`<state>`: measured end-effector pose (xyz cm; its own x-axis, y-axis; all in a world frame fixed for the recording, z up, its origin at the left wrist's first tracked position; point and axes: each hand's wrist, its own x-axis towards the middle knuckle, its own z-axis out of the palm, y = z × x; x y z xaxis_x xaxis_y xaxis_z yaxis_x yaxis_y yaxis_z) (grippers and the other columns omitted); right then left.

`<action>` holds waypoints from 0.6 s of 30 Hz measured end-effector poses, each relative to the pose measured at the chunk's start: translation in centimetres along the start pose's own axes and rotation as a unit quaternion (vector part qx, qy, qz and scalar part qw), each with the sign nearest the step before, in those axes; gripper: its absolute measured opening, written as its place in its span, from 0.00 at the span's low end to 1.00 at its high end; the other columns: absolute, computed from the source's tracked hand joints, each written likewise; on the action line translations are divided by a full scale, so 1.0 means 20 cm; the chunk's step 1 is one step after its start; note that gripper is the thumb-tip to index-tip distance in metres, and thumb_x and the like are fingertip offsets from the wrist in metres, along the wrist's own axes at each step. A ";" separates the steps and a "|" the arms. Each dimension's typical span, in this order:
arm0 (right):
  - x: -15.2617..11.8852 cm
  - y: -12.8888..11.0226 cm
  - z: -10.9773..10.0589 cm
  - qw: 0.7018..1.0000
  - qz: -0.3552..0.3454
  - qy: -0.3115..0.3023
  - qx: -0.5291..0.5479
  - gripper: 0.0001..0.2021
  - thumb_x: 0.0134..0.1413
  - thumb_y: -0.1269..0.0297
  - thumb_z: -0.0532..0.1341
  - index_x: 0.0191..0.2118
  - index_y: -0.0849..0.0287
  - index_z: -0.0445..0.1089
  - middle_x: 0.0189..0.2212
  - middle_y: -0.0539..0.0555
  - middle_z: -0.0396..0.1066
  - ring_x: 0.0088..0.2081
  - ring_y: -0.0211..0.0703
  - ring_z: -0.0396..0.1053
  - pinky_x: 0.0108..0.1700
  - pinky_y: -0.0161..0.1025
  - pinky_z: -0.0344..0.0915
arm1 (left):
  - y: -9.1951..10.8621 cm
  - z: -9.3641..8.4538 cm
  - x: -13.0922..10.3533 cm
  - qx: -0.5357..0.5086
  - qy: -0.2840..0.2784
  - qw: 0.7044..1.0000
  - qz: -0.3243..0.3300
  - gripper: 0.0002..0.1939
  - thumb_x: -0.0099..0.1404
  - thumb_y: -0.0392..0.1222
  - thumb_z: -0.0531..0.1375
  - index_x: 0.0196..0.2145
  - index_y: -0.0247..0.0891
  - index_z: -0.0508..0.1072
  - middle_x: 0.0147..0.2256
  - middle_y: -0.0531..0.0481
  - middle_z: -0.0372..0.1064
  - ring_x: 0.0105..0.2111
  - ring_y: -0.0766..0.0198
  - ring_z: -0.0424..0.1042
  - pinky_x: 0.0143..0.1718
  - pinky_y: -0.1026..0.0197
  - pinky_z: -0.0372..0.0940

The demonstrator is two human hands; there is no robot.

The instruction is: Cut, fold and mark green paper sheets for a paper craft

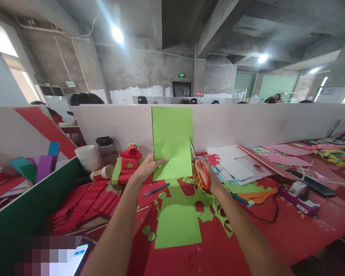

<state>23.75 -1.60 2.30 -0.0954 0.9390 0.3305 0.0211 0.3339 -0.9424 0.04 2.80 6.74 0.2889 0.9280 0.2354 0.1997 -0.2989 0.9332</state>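
Observation:
My left hand (149, 165) grips the lower left edge of a bright green sheet of paper (173, 132), thumb across its front. The sheet is held upright above the table. In my right hand (208, 176) is a pair of scissors (202, 171) with red and yellow handles, its blades pointing up along the sheet's right edge. Whether the blades touch the paper I cannot tell. Below lies another green sheet (176, 226), with green offcuts (214, 209) full of round holes beside it and small green discs (151, 236) at its left.
Folded red paper strips (86, 203) and a red paper model with a star (130, 165) lie left, near white paper cups (89, 158). At right are white papers (238, 165), a purple power strip (300, 201) and cables. A white partition (120, 122) stands behind.

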 end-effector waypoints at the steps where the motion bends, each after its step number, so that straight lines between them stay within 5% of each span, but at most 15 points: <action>1: 0.00 -0.01 0.00 1.000 -0.002 0.002 0.003 0.20 0.53 0.40 0.58 0.33 0.54 0.62 0.18 0.45 0.62 0.14 0.37 0.59 0.14 0.33 0.56 | 0.00 0.00 0.00 -0.007 -0.005 1.000 0.005 0.21 0.52 0.55 0.68 0.35 0.33 0.76 0.30 0.46 0.75 0.31 0.60 0.73 0.32 0.60 0.69; 8: -0.01 -0.08 0.00 0.995 -0.091 0.047 -0.013 0.13 0.52 0.53 0.62 0.37 0.54 0.64 0.25 0.46 0.60 0.24 0.37 0.61 0.26 0.34 0.64 | 0.00 0.01 -0.01 -0.007 -0.026 1.000 0.004 0.19 0.52 0.55 0.68 0.32 0.35 0.76 0.29 0.47 0.75 0.31 0.59 0.74 0.30 0.61 0.68; 14: 0.00 -0.05 0.01 0.993 -0.109 0.049 0.009 0.13 0.50 0.60 0.63 0.40 0.54 0.62 0.24 0.44 0.58 0.23 0.35 0.58 0.26 0.33 0.62 | 0.01 0.02 -0.02 -0.033 -0.067 0.997 -0.024 0.16 0.54 0.51 0.67 0.31 0.36 0.74 0.27 0.50 0.73 0.29 0.63 0.72 0.29 0.63 0.67; 18: -0.01 -0.04 0.01 0.995 -0.094 0.023 0.005 0.14 0.49 0.60 0.65 0.41 0.54 0.63 0.26 0.44 0.59 0.23 0.35 0.60 0.26 0.34 0.64 | -0.02 0.00 0.01 -0.069 -0.035 0.996 -0.033 0.17 0.52 0.51 0.69 0.31 0.35 0.74 0.29 0.48 0.73 0.29 0.63 0.72 0.31 0.63 0.67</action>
<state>23.58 -2.07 2.99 -0.0518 0.8627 0.5031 -0.0032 0.5036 -0.8639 0.03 3.12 6.38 0.3442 0.9256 0.1575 0.0917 -0.2001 0.9755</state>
